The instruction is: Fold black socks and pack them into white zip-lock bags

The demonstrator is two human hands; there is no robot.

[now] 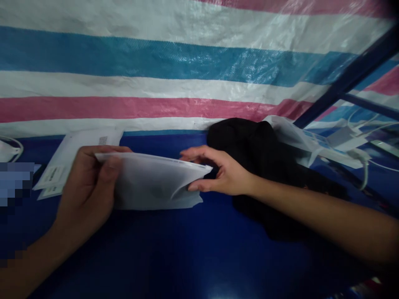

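A frosted zip bag [156,187] hangs in front of me above the blue table, its zip edge on top. My left hand [90,187] grips the bag's left end, thumb on the near face and fingers behind. Whatever lies inside shows only as a dim grey shade. At the right end, my right hand [221,170] curves around the corner with thumb and fingers apart. Its thumb tip meets the near face, while the fingers reach over the zip edge. A small white zip slider [207,168] sits at that corner, within the hand's gap.
Flat white packets [57,166] with printed labels lie at left on the blue table [174,249]. Black cloth [249,141] is heaped beneath and behind my right forearm. Farther right are a clear plastic bag [293,133], white boxes and cables. Striped sheeting [156,58] forms the backdrop.
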